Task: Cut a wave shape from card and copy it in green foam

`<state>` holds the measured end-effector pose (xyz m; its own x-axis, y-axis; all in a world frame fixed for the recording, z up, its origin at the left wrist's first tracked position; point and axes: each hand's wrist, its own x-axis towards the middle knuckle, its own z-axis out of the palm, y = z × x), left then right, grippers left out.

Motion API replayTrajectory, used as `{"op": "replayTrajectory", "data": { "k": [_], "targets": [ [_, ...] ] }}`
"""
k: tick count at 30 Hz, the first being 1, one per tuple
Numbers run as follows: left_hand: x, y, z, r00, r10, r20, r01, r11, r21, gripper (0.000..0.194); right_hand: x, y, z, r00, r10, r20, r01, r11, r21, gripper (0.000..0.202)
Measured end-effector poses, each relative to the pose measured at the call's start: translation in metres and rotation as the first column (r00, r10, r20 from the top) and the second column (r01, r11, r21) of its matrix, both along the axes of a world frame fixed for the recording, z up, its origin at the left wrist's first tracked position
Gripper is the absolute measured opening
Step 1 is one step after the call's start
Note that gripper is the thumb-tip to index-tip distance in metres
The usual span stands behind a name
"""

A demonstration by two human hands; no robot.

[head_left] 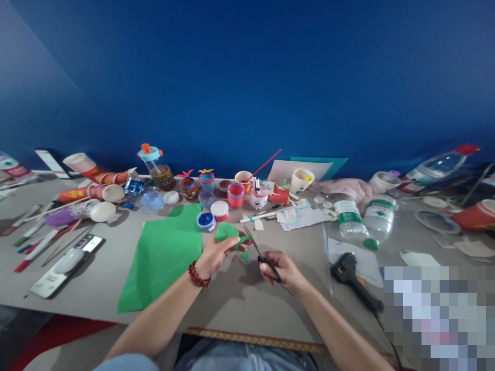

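Observation:
A curled piece of green paper [226, 232] is pinched in my left hand [216, 253], which has a red beaded bracelet at the wrist. My right hand [284, 270] holds black-handled scissors [269, 264], their blades pointing up and left beside the green piece. A narrow green strip hangs down near the blades. Left of my hands a large green sheet [166, 257] lies flat on the grey table [247, 309]. Just behind my left hand stand an open jar of blue paint [206, 220] and a white-lidded jar [219, 210].
Decorated cups [188, 188], paint jars [235, 196] and paper scraps [301, 217] line the back by the blue wall. A black glue gun [356, 281] and plastic bottles [350, 217] lie at right. Markers [36, 250] and a phone [67, 265] are at left.

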<state>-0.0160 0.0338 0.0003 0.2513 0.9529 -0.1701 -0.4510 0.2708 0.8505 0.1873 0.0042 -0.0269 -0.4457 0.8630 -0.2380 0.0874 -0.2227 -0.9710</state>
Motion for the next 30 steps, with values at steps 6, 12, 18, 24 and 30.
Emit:
{"op": "replayTrajectory", "data": {
  "k": [6,12,18,24,30],
  "targets": [
    [-0.0007,0.0007,0.0026,1.0,-0.001,-0.021,0.002,0.999,0.034,0.016,0.0005,-0.0003,-0.0028,1.0,-0.008,-0.003,0.008,1.0,-0.011,0.055],
    [-0.0022,0.0029,0.0045,1.0,0.007,0.003,-0.007,0.999,0.031,0.017,0.0001,-0.0005,-0.002,1.0,-0.005,-0.006,0.005,1.0,-0.019,0.055],
    [-0.0035,0.005,0.0045,0.999,0.009,0.035,-0.011,0.999,0.036,0.017,0.0003,-0.0006,-0.0027,1.0,-0.001,-0.003,0.001,1.0,-0.027,0.054],
    [-0.0044,0.0062,0.0038,0.998,0.028,0.057,-0.03,0.999,0.037,0.015,0.0003,-0.0008,0.0007,1.0,0.015,0.012,-0.015,1.0,-0.006,0.055],
    [-0.0052,0.0072,0.0041,0.998,0.049,0.037,-0.05,0.998,0.023,0.018,-0.0004,-0.0006,0.001,1.0,0.015,0.022,-0.015,1.0,-0.011,0.056]
  ]
}}
